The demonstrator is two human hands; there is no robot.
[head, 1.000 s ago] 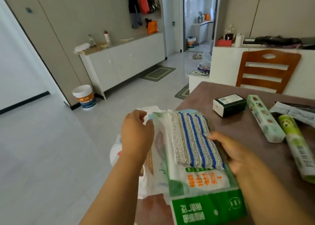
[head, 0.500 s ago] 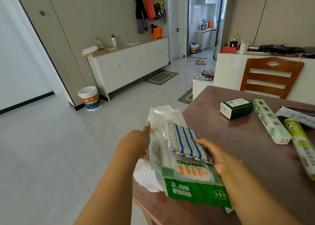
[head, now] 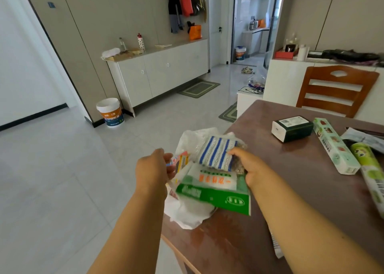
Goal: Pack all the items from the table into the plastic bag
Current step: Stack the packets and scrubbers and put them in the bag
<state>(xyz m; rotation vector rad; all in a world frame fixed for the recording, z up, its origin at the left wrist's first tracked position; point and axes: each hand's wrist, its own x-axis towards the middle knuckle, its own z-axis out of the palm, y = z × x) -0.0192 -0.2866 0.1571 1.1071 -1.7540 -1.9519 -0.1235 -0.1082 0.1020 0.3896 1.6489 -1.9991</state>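
Observation:
A white plastic bag (head: pixel 188 213) lies crumpled at the left corner of the brown table (head: pixel 291 169). My left hand (head: pixel 153 167) grips the bag's edge and holds its mouth apart. My right hand (head: pixel 252 169) holds a blue-and-white striped pack of scouring cloths (head: pixel 217 155) together with a green-and-white flat packet (head: pixel 214 188), both partly inside the bag's mouth. A small orange and yellow item (head: pixel 181 162) shows inside the bag. On the table lie a dark green box (head: pixel 292 128), a long pale green box (head: pixel 335 147) and a green roll (head: pixel 372 176).
A wooden chair (head: pixel 334 90) stands at the table's far side. A flat grey packet (head: pixel 365 138) lies at the right edge. A strip of paper (head: pixel 275 245) lies under my right forearm. White cabinets, a bucket (head: pixel 111 112) and tiled floor are to the left.
The striped pack and green packet have moved farther from me and deeper into the bag's mouth. My left hand has shifted along the bag's edge, and an orange item now shows inside.

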